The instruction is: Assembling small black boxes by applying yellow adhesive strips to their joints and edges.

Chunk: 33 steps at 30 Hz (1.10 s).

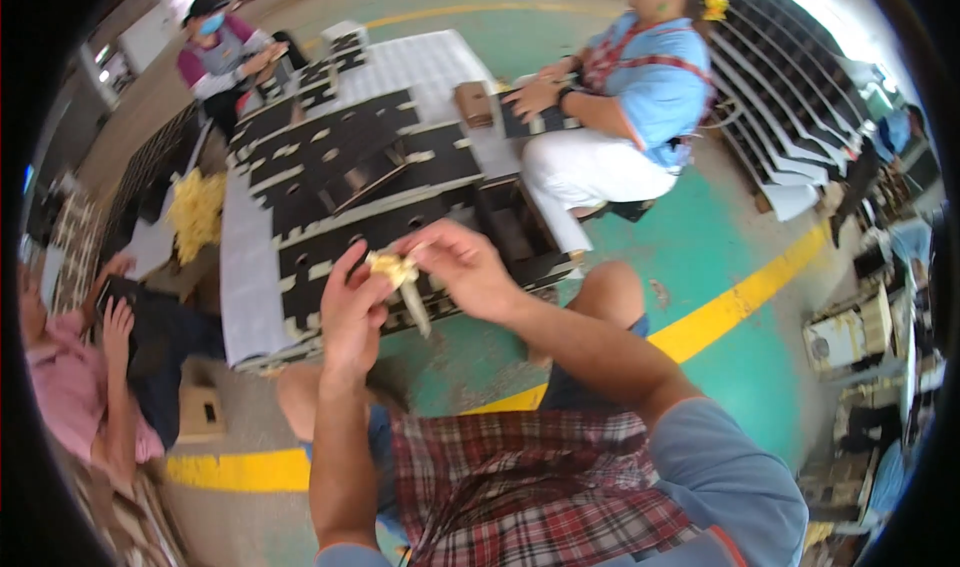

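Observation:
In front of me, above the near edge of the low table, both my hands meet at a crumpled wad of pale yellow strips (pixel 394 267) that looks like peeled backing paper or tape. My left hand (pixel 350 312) grips the wad between thumb and fingers. Fingertips of my right hand (pixel 463 270) pinch its other side. One longer whitish strip (pixel 415 309) dangles from it. Just beyond my hands lie flat black panels (pixel 340 155) with pale patches and small round holes. An open black box (pixel 515 222) stands right of them, behind my right hand.
White sheeting (pixel 245 292) covers the table. A heap of yellow strips (pixel 196 212) hangs at its left side. One person (pixel 640 87) sits at the right, another (pixel 225 52) at the far left, a third (pixel 85 367) near left. A brown block (pixel 474 104) lies near the right edge.

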Each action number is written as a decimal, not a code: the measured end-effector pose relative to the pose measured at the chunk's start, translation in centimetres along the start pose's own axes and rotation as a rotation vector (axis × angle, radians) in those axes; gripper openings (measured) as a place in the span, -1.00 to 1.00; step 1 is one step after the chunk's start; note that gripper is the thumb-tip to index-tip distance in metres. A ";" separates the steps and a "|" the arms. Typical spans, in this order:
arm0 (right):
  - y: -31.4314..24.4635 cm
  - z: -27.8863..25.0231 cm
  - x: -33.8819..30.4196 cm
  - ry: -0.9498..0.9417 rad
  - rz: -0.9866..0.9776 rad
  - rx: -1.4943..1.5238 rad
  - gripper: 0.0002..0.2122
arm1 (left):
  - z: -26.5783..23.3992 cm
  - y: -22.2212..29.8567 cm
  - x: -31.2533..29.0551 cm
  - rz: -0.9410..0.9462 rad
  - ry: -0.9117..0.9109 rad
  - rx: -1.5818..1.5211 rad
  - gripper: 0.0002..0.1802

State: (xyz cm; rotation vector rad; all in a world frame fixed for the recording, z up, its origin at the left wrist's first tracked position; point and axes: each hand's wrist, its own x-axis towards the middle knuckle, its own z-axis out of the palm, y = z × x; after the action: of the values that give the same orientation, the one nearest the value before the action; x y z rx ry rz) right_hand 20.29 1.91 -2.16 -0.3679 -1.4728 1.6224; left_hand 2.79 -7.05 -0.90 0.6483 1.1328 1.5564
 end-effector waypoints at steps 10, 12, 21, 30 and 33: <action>-0.9 0.6 -0.9 -0.068 -0.311 -0.442 -0.87 | 0.5 -1.6 3.3 -0.101 0.307 -0.272 -0.10; -1.7 0.7 -0.6 -0.055 -0.322 -0.411 -0.86 | -3.6 -2.4 4.9 -0.138 0.281 -0.368 -0.22; -1.9 0.0 -0.4 0.026 -0.316 -0.345 -0.88 | -3.1 -3.4 4.4 -0.024 0.250 -0.440 -0.57; -2.1 -0.5 -0.7 0.009 -0.152 -0.159 -0.90 | -1.2 -2.6 3.2 -0.015 0.269 -0.319 -0.63; -2.0 -0.7 -0.6 0.035 -0.075 -0.056 -0.92 | -0.5 -2.3 2.8 -0.035 0.217 -0.211 -0.71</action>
State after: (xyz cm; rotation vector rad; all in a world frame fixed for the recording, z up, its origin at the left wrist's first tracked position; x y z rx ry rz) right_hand 21.96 1.67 -0.68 -0.3658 -1.4904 1.5110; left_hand 2.48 -4.58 -3.58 0.3224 1.1114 1.7183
